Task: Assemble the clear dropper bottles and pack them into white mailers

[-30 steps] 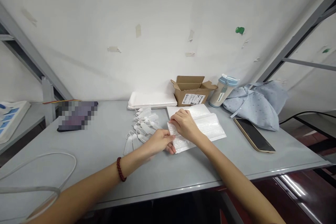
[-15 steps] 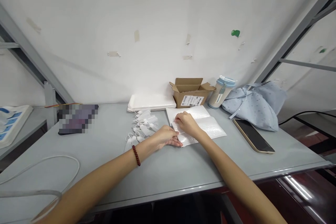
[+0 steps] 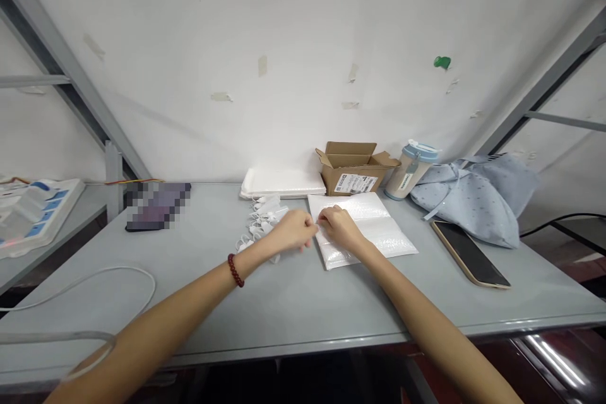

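Observation:
A white bubble mailer (image 3: 374, 225) lies flat on the table with a crease across its middle. My right hand (image 3: 339, 226) rests over its left part, fingers curled into a pinch at the left edge; whatever is between the fingertips is too small to make out. Just left of the mailer, my left hand (image 3: 294, 230) is held closed, thumb against the curled fingers, its contents hidden. The two hands' fingertips are close together. Behind and left of my left hand lies a pile of translucent white tags with loops (image 3: 265, 211), partly covered by it.
At the back stand a stack of white mailers (image 3: 281, 183), an open cardboard box (image 3: 353, 170) and a lidded cup (image 3: 409, 170). To the right are a blue cloth bag (image 3: 468, 196) and a phone (image 3: 468, 254). A white cable (image 3: 108, 268) loops at the left.
My left hand has come off the mailer's lower left edge and curled closed beside it. My right hand stays at the mailer's left side. The view has shifted slightly to the left.

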`<state>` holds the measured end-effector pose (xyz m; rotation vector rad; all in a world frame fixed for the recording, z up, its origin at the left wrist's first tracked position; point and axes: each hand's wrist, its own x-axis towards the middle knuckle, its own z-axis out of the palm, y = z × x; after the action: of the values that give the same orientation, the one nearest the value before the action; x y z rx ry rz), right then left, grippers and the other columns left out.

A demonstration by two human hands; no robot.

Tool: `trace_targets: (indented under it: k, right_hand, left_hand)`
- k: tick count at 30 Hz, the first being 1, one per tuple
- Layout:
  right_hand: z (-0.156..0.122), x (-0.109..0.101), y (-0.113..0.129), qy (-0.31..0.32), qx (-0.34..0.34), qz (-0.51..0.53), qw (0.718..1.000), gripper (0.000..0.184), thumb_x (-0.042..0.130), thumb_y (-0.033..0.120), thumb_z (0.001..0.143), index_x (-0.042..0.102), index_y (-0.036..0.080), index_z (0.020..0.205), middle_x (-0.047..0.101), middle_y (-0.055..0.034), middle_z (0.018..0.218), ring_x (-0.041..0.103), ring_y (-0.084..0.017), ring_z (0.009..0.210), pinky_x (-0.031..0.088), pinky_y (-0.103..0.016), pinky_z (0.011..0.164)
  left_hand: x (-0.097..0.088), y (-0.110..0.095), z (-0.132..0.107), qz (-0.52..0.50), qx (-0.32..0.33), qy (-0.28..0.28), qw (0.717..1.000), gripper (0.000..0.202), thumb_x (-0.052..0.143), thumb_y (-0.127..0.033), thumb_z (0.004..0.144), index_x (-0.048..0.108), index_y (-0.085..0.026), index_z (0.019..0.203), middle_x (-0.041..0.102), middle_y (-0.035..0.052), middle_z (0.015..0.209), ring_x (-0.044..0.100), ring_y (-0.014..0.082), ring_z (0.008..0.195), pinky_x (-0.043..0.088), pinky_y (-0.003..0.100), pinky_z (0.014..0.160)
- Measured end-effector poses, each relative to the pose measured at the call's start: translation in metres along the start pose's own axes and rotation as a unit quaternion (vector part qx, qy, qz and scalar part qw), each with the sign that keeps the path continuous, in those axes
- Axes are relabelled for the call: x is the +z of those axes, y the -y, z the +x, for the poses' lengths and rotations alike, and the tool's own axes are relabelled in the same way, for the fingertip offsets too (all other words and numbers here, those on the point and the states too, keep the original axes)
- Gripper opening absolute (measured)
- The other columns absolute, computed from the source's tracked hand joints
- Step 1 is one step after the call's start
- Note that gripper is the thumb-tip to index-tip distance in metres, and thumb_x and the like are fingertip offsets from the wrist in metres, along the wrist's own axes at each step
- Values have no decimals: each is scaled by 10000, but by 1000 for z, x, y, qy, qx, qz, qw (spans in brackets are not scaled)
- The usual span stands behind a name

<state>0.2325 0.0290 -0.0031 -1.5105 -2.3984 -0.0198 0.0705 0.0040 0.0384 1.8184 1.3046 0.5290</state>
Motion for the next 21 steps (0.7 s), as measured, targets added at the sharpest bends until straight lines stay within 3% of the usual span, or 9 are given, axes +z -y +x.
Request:
trace_targets:
  k: [3, 5, 8, 11, 17, 19, 21]
  right_hand:
    - [0, -2, 1, -16, 8, -14, 1000, 133, 512, 98, 867, 629, 156, 840, 661, -76, 891, 553, -196, 854, 324, -284, 700]
    - [0, -3, 2, -26, 13, -26, 999, 157, 488, 79, 876, 628, 148, 856, 654, -95, 915, 541, -213, 877, 313, -303, 711]
    - [-1, -5, 2, -37, 10, -51, 998, 186, 460, 62, 884, 626, 139, 851, 651, -105, 909, 527, -225, 877, 295, -322, 707]
    - [-3, -5, 0, -43, 5, -65, 997, 184, 463, 63, 884, 626, 139, 845, 649, -100, 897, 527, -219, 868, 296, -325, 703]
    - [0, -6, 0, -51, 26, -8, 998, 163, 472, 82, 878, 617, 143, 836, 648, -113, 908, 547, -226, 886, 347, -339, 740]
    - [-2, -20, 10, -87, 16, 72, 994, 131, 490, 112, 874, 607, 153, 831, 651, -103, 892, 565, -221, 865, 381, -348, 752]
    - [-13, -43, 28, -137, -43, 211, 967, 125, 489, 159, 886, 598, 175, 826, 652, -69, 845, 589, -195, 803, 430, -340, 739]
  left_hand:
    - [-35, 1, 12, 119, 42, -132, 983, 228, 498, -229, 721, 564, -180, 508, 642, 45, 526, 541, 157, 457, 367, 251, 476]
    - [-64, 9, 24, 196, 54, -187, 961, 201, 496, -216, 709, 610, -179, 547, 665, 57, 594, 579, 181, 555, 384, 261, 537]
    - [-105, 26, 41, 252, 57, -210, 943, 151, 519, -176, 668, 666, -171, 635, 693, 75, 717, 611, 210, 698, 399, 264, 621]
    - [-131, 44, 49, 276, 49, -198, 939, 127, 542, -179, 659, 669, -169, 643, 689, 77, 733, 610, 213, 727, 390, 257, 622]
    - [-135, 69, 55, 322, 39, -133, 937, 126, 606, -254, 627, 681, -172, 685, 696, 55, 757, 599, 181, 658, 374, 228, 555]
    - [-132, 74, 58, 339, 44, -121, 932, 152, 588, -255, 636, 688, -168, 711, 702, 59, 770, 603, 179, 661, 376, 226, 553]
    - [-130, 77, 60, 355, 56, -112, 926, 165, 543, -234, 658, 690, -172, 703, 704, 58, 752, 600, 174, 646, 373, 228, 553]
